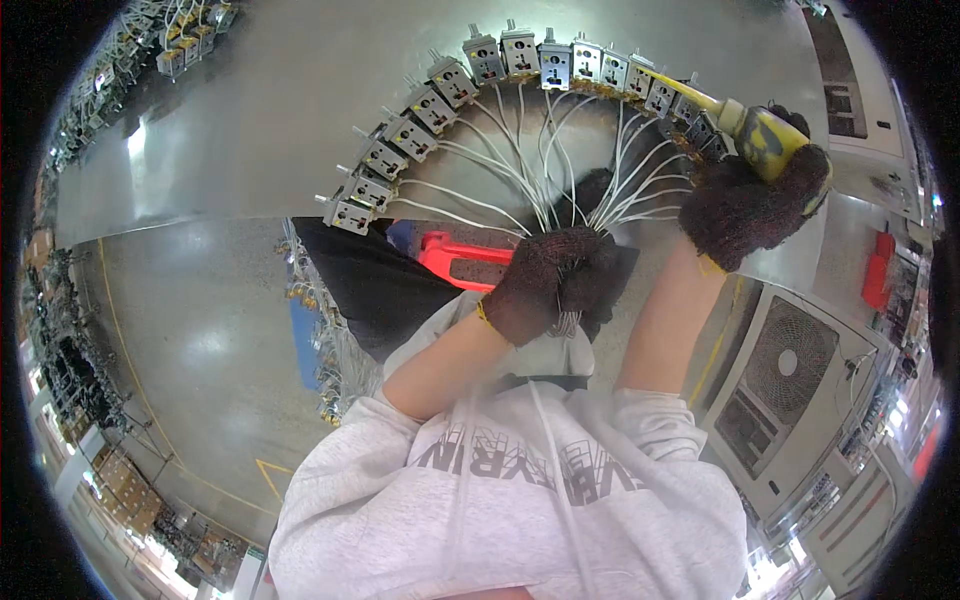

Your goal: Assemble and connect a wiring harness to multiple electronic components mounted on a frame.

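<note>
My left hand (562, 278), in a dark knitted glove, is closed around a bundle of thin white wires (540, 185) at the table's near edge. The wires fan out to a row of small silver metal boxes (555, 65) with short shafts, set in an arc on the table. My right hand (755, 200), gloved alike, grips a yellow squeeze bottle (768, 140) at the arc's right end. Its long thin nozzle (685, 92) points left over the right-hand boxes. Whether the tip touches a box I cannot tell.
The grey metal table (270, 130) ends just before my body. A red plastic stool (437, 250) stands below its edge. More boxes with wires (185, 45) lie at the far left. A large fan unit (785, 375) stands on the right, and wire bundles (335, 350) hang at left.
</note>
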